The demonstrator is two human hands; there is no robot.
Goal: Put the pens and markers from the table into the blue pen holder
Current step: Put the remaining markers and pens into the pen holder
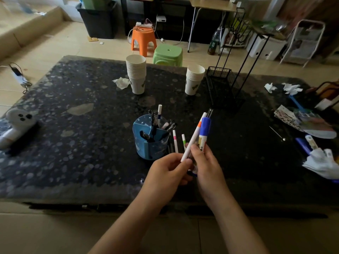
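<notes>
The blue pen holder [146,143] stands near the middle of the dark table [73,136] with several pens upright in its compartments. Just right of it, both hands meet above the table. My right hand [207,167] grips a bundle: a fat white marker with a blue cap [204,130] and a black pen [209,113] behind it. My left hand [168,169] pinches the lower end of a thin white pen with an orange band [192,140]. Between the holder and my hands, a white pen with a pink band [175,141] and one with a green band [183,140] point up; their lower ends are hidden.
Two stacks of paper cups [136,74] [194,79] stand at the back, next to a black wire basket on a stand [222,87]. Crumpled tissues, papers and a blue pen [302,143] lie at the right edge. A white toy [18,121] lies at the left edge.
</notes>
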